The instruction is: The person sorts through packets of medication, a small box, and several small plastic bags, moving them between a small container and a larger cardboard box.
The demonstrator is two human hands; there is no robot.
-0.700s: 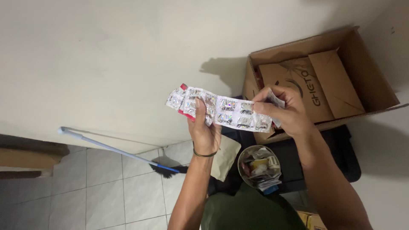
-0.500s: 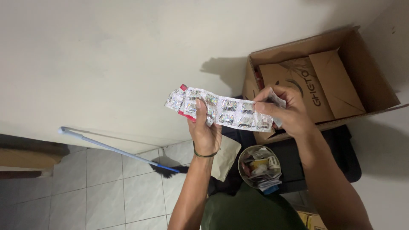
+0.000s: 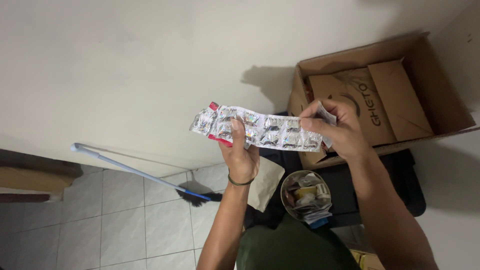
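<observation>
I judge the likeliest slip here is the foil blister strip (image 3: 265,134) sagging or tearing between my hands: it is long and thin, held only near its two ends, and a twist or a pull apart could crease it or rip a row loose. The smaller foil and red pieces (image 3: 209,124) stacked at its nine o'clock end could also slide out from under my thumb and drop toward the tiled floor (image 3: 125,225) or the round tin of odds and ends (image 3: 305,196) at six o'clock. My left hand (image 3: 241,152) is raised, wrist bent back, thumb pressed on the strip's face and fingers closed behind it. My right hand (image 3: 339,131) pinches the three o'clock end between thumb and forefinger, and seems to hold another small packet too. The strip hangs level in front of the wall, just left of the open cardboard box (image 3: 385,95).
</observation>
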